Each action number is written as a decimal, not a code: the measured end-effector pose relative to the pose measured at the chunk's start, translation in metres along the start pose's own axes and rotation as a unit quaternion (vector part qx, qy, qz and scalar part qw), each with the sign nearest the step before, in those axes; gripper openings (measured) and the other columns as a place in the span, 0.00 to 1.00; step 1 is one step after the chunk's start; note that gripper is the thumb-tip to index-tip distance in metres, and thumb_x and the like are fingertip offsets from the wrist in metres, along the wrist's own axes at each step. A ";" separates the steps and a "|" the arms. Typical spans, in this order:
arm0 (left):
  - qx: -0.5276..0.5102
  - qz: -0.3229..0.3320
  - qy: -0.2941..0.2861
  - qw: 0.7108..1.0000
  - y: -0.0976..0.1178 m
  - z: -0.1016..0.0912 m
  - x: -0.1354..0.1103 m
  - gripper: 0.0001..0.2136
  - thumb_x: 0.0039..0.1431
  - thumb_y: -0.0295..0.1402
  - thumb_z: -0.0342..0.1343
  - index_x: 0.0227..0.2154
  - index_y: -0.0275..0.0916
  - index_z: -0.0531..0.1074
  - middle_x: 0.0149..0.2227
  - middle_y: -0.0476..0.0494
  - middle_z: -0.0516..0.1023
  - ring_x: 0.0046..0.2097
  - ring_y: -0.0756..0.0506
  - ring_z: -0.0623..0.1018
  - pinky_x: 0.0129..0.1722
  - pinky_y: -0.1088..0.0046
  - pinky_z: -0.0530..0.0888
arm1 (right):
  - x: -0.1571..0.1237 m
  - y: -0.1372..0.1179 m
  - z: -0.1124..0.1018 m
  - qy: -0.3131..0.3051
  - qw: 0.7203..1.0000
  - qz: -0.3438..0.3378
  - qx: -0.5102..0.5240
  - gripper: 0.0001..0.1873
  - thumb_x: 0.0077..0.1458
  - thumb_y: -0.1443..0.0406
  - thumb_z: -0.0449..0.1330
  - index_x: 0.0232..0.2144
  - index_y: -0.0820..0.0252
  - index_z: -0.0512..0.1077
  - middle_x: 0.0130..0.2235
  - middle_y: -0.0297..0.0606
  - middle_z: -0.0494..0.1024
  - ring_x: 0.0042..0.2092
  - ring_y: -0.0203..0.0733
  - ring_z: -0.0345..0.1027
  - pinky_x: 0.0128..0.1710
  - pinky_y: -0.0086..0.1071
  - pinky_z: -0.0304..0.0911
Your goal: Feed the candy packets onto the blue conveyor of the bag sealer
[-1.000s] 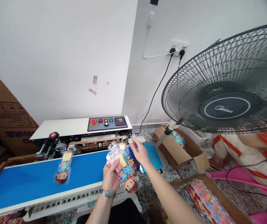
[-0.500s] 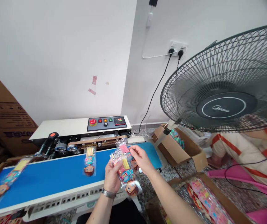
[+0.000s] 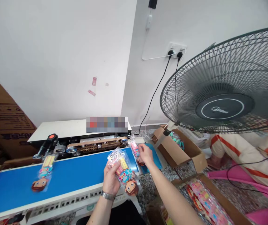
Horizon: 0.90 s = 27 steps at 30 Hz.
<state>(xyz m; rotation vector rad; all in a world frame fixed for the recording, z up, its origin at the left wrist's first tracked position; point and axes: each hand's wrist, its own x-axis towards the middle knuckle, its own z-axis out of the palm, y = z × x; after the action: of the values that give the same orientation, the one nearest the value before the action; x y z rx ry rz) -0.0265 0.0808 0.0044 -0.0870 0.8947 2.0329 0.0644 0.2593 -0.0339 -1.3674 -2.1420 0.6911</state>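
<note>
My left hand [image 3: 111,178] grips a small stack of clear plastic packets [image 3: 124,172] with coloured sticks inside and a cartoon monkey face at the lower end. My right hand [image 3: 146,155] pinches a single packet [image 3: 135,149] by its side. That packet's upper end lies at the right end of the sealing machine's [image 3: 54,128] belt-and-roller strip. Below the strip runs a blue conveyor belt [image 3: 77,175]. Another packet [image 3: 44,172] lies on the belt at the left, its top edge by the rollers.
A large fan [image 3: 225,106] stands at the right. Open cardboard boxes [image 3: 178,150] sit on the floor, the nearer holding packets [image 3: 206,200]. Behind it are a pink stool [image 3: 220,175] and a seated person's leg. Cords run to a wall socket [image 3: 177,51].
My right hand has moved right, drawing one packet from the stack to the machine's edge. The packet on the belt has travelled left, and the one at the far left has gone from view.
</note>
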 end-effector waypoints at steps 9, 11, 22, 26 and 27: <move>-0.012 -0.006 0.034 0.999 0.000 -0.003 0.004 0.16 0.41 0.26 0.64 0.36 0.34 0.72 0.33 0.39 0.80 0.35 0.40 0.79 0.40 0.62 0.75 | -0.003 -0.016 0.009 -0.027 0.995 -0.004 -0.097 0.13 0.56 0.63 0.50 0.32 0.57 0.74 0.30 0.39 0.78 0.32 0.42 0.71 0.29 0.28 0.56; -0.012 -0.008 0.031 0.999 0.001 -0.002 0.004 0.15 0.41 0.26 0.65 0.36 0.34 0.72 0.33 0.39 0.80 0.36 0.39 0.79 0.40 0.61 0.75 | -0.006 -0.024 0.015 -0.050 0.996 -0.006 -0.075 0.13 0.56 0.64 0.49 0.34 0.57 0.74 0.30 0.39 0.78 0.34 0.43 0.72 0.31 0.29 0.58; 0.003 0.028 -0.037 0.999 0.001 -0.003 0.003 0.18 0.43 0.28 0.64 0.40 0.34 0.71 0.37 0.38 0.80 0.38 0.39 0.79 0.42 0.61 0.73 | -0.043 -0.057 -0.017 -0.264 0.906 -0.055 0.326 0.15 0.52 0.54 0.56 0.35 0.58 0.71 0.33 0.34 0.75 0.34 0.37 0.67 0.33 0.28 0.62; 0.012 0.033 -0.060 0.998 -0.001 -0.002 0.002 0.15 0.46 0.28 0.62 0.39 0.34 0.72 0.36 0.39 0.80 0.40 0.39 0.78 0.41 0.62 0.74 | -0.054 -0.063 -0.020 -0.234 0.901 -0.036 0.362 0.14 0.50 0.54 0.58 0.27 0.61 0.70 0.26 0.31 0.70 0.29 0.34 0.62 0.29 0.26 0.58; 0.014 0.035 -0.062 0.997 -0.002 -0.001 0.002 0.14 0.46 0.28 0.62 0.38 0.34 0.72 0.36 0.39 0.80 0.40 0.40 0.78 0.41 0.63 0.74 | -0.056 -0.063 -0.019 -0.218 0.900 -0.029 0.376 0.14 0.49 0.54 0.59 0.26 0.61 0.70 0.26 0.31 0.70 0.29 0.34 0.61 0.29 0.26 0.58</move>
<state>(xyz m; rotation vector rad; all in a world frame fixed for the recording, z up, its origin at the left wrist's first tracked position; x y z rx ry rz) -0.0263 0.0819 0.0016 0.0861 0.8584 2.0652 0.0550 0.1876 0.0135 -0.7608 -1.8575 1.7054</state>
